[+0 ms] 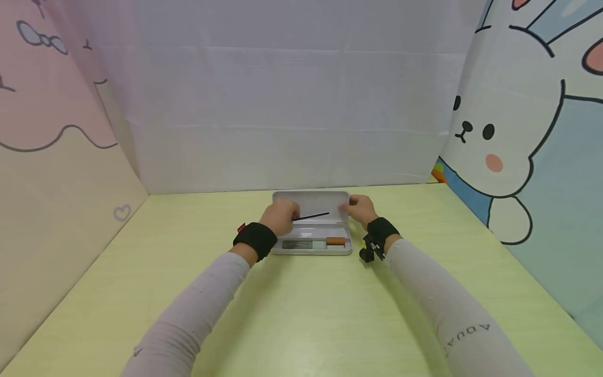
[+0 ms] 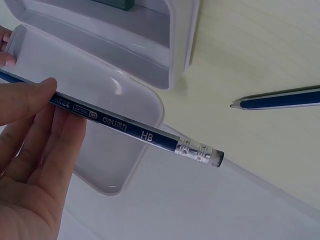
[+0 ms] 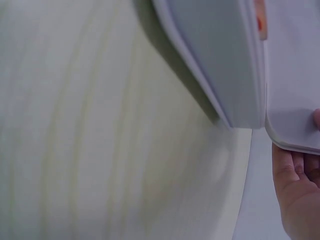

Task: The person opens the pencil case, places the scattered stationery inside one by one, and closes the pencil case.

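Deli HB pencil [image 2: 131,129], dark blue, is in the left hand [image 1: 279,217] at the open pencil case's 9 o'clock, thumb and fingers pinched on its shaft (its silver ferrule and eraser point to 4 o'clock in the left wrist view). From that hand it runs just above 3 o'clock, across the lid [image 1: 311,201]. Near its eraser, about 1 o'clock in the left wrist view, a second pencil [image 2: 280,100] rests on the table [image 1: 306,314]. Below the lid sits the case's tray [image 1: 311,252], with a dark rectangular item [image 1: 297,244] at 7 o'clock and an orange-brown block [image 1: 335,241] at 4. Between 2 and 3 o'clock, the right hand [image 1: 361,208] grips the lid's edge, thumb inside, fingers behind.
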Motion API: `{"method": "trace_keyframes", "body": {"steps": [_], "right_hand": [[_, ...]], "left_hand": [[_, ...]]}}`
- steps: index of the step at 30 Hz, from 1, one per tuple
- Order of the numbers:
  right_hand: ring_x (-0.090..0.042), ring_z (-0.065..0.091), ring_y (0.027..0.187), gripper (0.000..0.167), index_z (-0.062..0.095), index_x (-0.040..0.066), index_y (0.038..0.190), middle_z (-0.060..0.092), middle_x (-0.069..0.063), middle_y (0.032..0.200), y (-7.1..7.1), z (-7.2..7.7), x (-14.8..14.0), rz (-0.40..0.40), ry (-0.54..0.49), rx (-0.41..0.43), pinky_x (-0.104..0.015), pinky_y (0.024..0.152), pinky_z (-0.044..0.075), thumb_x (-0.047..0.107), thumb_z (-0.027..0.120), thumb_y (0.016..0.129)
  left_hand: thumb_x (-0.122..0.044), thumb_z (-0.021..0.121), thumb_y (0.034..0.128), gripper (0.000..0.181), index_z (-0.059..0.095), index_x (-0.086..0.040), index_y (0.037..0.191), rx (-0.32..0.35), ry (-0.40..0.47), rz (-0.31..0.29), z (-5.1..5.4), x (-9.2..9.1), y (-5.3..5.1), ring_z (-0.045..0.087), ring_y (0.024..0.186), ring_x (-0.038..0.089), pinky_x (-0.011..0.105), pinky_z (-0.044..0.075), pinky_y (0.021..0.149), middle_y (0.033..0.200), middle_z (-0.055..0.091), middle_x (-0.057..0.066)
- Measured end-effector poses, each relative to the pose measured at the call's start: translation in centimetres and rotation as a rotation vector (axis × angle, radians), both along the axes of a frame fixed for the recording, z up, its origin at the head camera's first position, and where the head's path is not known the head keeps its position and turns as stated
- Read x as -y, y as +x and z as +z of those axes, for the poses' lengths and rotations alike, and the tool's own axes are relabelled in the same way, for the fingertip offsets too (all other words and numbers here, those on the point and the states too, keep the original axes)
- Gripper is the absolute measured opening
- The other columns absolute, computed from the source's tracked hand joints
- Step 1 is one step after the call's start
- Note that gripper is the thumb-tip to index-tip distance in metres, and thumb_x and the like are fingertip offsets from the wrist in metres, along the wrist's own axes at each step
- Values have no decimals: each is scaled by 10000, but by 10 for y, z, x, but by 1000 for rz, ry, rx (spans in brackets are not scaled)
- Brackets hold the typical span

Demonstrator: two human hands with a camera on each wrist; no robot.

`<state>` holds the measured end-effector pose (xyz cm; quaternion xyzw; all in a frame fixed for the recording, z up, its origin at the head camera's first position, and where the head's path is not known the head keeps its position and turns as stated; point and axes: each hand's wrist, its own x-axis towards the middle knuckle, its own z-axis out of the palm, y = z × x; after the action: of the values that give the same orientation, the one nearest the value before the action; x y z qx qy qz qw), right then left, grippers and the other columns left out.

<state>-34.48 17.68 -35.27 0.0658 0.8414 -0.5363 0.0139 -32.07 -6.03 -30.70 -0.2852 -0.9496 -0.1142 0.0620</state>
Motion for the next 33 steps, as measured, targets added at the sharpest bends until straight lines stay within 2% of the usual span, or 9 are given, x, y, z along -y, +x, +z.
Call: {"method": "trace_keyframes", "body": {"steps": [6,15,21,33], "right_hand": [[-343,513,1244,458,534,-31,1333,557,-223,1352,1,1,1,-2,-3,4,-445,1083,407,169,610,928],[-341,526,1237,447,546,-28,1323,571,-227,1333,-2,-4,-1,-7,1,-20,-441,1066,425,160,615,924],[-346,529,1231,441,550,-40,1314,572,-238,1325,-2,-5,-1,-6,13,-32,-440,1059,430,157,613,925],[-351,528,1237,442,547,-43,1316,567,-240,1331,-3,-6,0,-8,5,-39,-441,1060,431,152,612,925]], "left_hand": [[119,633,783,212,738,-35,886,-37,-15,-35,-6,-8,-2,651,777,214,339,550,730,859,728,79],[141,645,758,228,739,-26,881,-3,-38,-96,-11,-19,-2,637,765,211,324,534,711,823,712,83],[139,664,748,230,739,-25,891,33,-43,-97,-12,-25,0,636,783,204,323,537,713,848,712,83],[103,671,770,192,741,-51,860,37,-75,-110,-22,-31,-1,652,777,198,306,547,691,840,718,72]]}}
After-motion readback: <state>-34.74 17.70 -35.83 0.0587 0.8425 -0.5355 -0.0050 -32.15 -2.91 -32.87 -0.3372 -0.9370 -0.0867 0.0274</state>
